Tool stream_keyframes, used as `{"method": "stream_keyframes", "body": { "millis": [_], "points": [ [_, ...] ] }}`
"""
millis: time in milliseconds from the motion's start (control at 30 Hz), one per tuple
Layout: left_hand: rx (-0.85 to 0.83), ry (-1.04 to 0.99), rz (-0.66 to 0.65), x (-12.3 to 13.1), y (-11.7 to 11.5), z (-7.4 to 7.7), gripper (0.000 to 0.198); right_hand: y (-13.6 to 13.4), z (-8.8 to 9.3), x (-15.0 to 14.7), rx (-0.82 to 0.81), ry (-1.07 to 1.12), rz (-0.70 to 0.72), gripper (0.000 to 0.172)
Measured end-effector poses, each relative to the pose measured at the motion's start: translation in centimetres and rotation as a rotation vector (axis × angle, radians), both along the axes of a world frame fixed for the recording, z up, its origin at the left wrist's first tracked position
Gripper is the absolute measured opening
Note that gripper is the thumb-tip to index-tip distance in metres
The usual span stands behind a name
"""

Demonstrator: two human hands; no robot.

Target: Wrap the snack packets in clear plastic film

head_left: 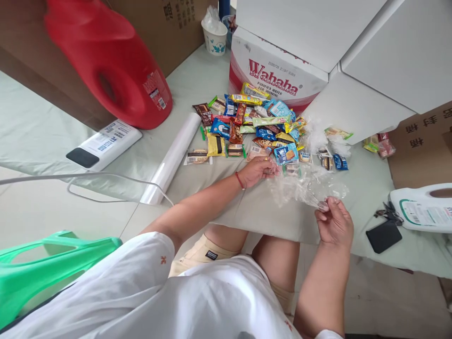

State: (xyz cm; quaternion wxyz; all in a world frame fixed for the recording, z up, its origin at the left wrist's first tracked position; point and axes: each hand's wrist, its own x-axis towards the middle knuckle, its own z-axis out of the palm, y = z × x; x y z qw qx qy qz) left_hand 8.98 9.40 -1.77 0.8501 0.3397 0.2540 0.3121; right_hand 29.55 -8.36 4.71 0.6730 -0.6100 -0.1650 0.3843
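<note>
Presently, clear plastic bag (300,188) spans left hand (256,171) to right hand (335,222) above the worktop (256,212), long axis running left to right. Left grip: pinched on its left end, beside the snack pile (236,130); right grip: fingertips closed on its right end.

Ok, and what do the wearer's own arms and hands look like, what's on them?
The left hand and right hand are ungloved. A thin red bracelet circles the left wrist; nothing shows on the right. A short white fabric sleeve with a small orange-brown motif covers the upper left arm; only a sliver of white right sleeve shows.
</note>
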Motion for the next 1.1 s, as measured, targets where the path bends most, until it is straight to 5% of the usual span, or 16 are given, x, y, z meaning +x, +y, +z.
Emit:
{"method": "stream_keyframes", "body": {
  "millis": [233, 367, 433, 500, 667, 800, 900, 1100],
  "points": [
    [-0.078, -0.007, 0.049, -0.3, 0.2, 0.8, 0.02, -4.1, -2.0, 4.0, -0.124, -0.149, 0.064, 0.048],
    [0.034, 0.095, 0.071, 0.3, -0.2, 0.6, 0.017, -4.6, -2.8, 4.2, -0.288, -0.649, -0.234, 0.041],
    [0.11, 0.145, 0.066, 0.6, -0.5, 0.4, 0.018, -4.3, -2.3, 2.9, -0.226, -0.935, -0.368, 0.033],
    [0.173, 0.178, 0.058, 0.8, -0.8, 0.2, 0.023, -3.4, -1.4, 0.8, -0.102, -1.208, -0.244, 0.029],
    [0.247, 0.202, 0.048, 0.9, -0.9, 0.2, 0.027, 1.3, -0.7, -3.9, 0.046, -1.744, 0.484, 0.039],
    [0.226, 0.193, 0.082, 0.8, -0.5, 0.3, 0.023, 2.4, -1.5, -5.5, 0.075, -1.818, 0.54, 0.021],
    [0.152, 0.211, 0.138, 0.7, 0.0, 0.3, 0.023, 0.1, -1.1, -6.5, -0.021, -1.853, 0.543, 0.016],
    [0.075, 0.29, 0.167, 0.9, 0.4, 0.1, 0.028, -5.5, -1.9, -12.1, -0.385, -1.845, 0.814, 0.026]
  ]
}}
